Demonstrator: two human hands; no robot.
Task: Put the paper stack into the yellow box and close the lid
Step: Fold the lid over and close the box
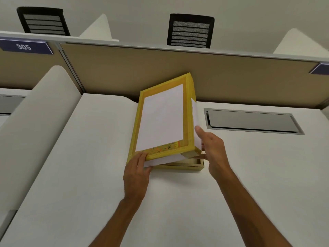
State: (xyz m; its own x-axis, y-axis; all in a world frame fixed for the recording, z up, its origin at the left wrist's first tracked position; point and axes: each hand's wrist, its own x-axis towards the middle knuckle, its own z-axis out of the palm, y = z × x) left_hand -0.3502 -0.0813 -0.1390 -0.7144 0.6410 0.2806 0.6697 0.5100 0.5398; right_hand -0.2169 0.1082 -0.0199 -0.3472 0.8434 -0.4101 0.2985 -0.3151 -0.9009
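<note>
A yellow box part (pixel 189 111) with a raised rim is tilted up on its right side above the desk, with a white sheet (pixel 162 118) inside its frame. A white paper stack (pixel 164 160) sticks out beneath its near edge and along its right side. Under both lies a shallow tan-yellow box base (pixel 188 164) on the desk. My left hand (pixel 138 172) pinches the near left corner of the tilted yellow part and the paper under it. My right hand (pixel 211 148) holds the right side, thumb on the paper's edge and fingers at the near right corner.
The white desk (pixel 89 175) has a grey cable hatch (pixel 252 121) set into it at the right. A tan partition (pixel 124 72) rises just behind the box. A curved white divider (pixel 44 107) bounds the left side. Two black chairs (pixel 190 31) stand beyond.
</note>
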